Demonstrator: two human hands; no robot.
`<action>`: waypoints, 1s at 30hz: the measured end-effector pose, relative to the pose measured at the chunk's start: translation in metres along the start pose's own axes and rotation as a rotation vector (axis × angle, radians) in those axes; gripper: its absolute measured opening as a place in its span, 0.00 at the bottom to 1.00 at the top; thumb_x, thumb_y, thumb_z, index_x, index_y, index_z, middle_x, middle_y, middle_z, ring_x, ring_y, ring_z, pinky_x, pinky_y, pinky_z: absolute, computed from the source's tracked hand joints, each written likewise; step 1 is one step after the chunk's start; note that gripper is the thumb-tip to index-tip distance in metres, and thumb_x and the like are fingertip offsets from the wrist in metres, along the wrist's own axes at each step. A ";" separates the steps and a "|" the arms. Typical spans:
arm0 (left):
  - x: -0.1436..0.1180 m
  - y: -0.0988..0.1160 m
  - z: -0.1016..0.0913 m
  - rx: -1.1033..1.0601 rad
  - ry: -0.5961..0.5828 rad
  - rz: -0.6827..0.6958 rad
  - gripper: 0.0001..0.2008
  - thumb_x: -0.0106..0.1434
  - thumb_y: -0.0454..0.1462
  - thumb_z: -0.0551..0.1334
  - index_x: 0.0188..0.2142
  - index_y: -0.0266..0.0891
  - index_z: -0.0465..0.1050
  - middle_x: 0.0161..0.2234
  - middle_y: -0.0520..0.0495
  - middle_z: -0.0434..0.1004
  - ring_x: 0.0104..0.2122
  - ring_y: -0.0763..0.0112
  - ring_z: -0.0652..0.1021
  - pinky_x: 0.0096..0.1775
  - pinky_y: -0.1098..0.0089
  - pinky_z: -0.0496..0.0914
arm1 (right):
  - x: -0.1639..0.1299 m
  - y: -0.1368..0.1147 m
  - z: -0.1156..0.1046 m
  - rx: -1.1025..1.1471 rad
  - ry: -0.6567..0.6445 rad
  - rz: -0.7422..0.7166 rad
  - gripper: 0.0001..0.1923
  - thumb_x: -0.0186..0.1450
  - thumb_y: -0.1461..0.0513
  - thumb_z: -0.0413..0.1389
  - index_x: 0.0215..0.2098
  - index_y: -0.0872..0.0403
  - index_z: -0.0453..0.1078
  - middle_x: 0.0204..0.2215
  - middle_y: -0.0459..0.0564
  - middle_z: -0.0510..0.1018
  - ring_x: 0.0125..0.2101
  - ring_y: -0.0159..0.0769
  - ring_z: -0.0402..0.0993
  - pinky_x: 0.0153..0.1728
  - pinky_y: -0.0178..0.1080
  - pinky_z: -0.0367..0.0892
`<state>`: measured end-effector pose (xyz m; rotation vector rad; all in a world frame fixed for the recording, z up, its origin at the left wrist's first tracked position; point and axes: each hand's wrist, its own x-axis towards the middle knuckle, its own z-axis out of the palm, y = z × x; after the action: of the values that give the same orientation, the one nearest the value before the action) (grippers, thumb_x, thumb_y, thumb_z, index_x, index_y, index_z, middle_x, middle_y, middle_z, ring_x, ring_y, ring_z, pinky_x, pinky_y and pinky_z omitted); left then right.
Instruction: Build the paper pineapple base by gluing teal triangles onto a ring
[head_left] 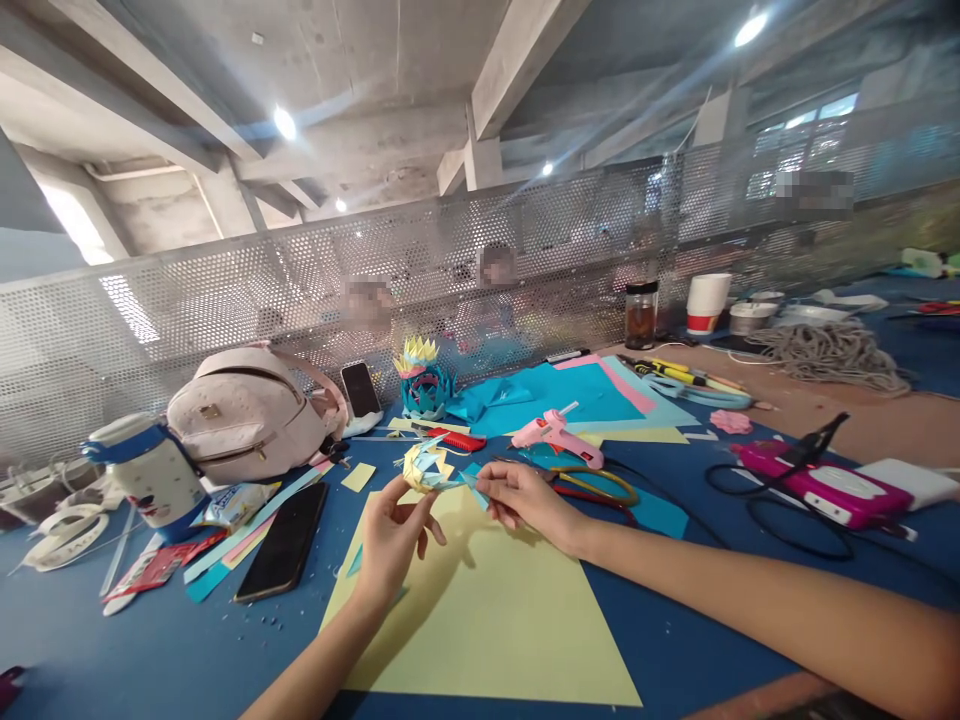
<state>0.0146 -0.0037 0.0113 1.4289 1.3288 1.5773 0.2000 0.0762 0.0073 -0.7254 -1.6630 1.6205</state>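
Note:
Between thumb and fingers, my left hand [397, 535] holds a small folded-paper ornament [425, 466] with yellow and light blue points. A blue paper piece [474, 486] is pinched in my right hand [525, 500], close to the ornament's right side; whether the two touch I cannot tell. Both hands are over a large yellow paper sheet [495, 620]. Behind them lies a pink glue gun [559, 437], with scissors [600, 487] just below it and a red utility knife [457, 438] to its left. Farther back stands a blue paper piece with a yellow crown-like top [424, 380].
To the left are a black phone [283, 540], a bottle [150, 475], a pink backpack [247, 415] and paper strips [232, 535]. Blue paper sheets [559, 395] lie at the back. On the right sit a magenta device with a black cable [825, 485] and a rope pile [840, 350].

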 end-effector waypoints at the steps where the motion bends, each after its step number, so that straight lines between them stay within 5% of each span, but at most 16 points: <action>1: 0.000 0.000 0.000 0.003 0.003 0.001 0.16 0.60 0.44 0.64 0.42 0.34 0.73 0.20 0.50 0.76 0.16 0.70 0.77 0.13 0.78 0.62 | 0.000 0.001 0.000 0.002 -0.010 -0.001 0.24 0.56 0.44 0.62 0.30 0.57 0.66 0.19 0.44 0.74 0.13 0.22 0.61 0.15 0.29 0.51; 6: 0.002 -0.003 -0.004 0.003 0.023 0.014 0.16 0.61 0.44 0.64 0.42 0.34 0.73 0.27 0.45 0.80 0.15 0.74 0.75 0.13 0.78 0.60 | 0.001 0.005 -0.002 0.007 -0.057 0.009 0.25 0.55 0.45 0.63 0.34 0.56 0.65 0.24 0.47 0.79 0.15 0.25 0.68 0.16 0.29 0.54; 15: 0.005 -0.005 -0.004 0.007 0.028 0.013 0.17 0.60 0.46 0.64 0.42 0.34 0.72 0.19 0.51 0.75 0.14 0.71 0.75 0.12 0.78 0.59 | -0.002 0.003 -0.002 0.019 -0.157 -0.005 0.24 0.60 0.43 0.58 0.33 0.54 0.58 0.30 0.52 0.81 0.20 0.28 0.75 0.17 0.27 0.56; 30: 0.008 -0.005 -0.007 -0.004 0.047 0.008 0.21 0.58 0.47 0.65 0.43 0.33 0.73 0.23 0.47 0.78 0.12 0.76 0.72 0.12 0.77 0.60 | -0.011 -0.009 -0.002 0.058 -0.167 -0.024 0.24 0.64 0.50 0.57 0.51 0.51 0.55 0.29 0.48 0.81 0.16 0.27 0.71 0.17 0.27 0.56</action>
<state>0.0050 0.0029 0.0095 1.4043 1.3474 1.6265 0.2089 0.0682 0.0153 -0.5523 -1.7257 1.7454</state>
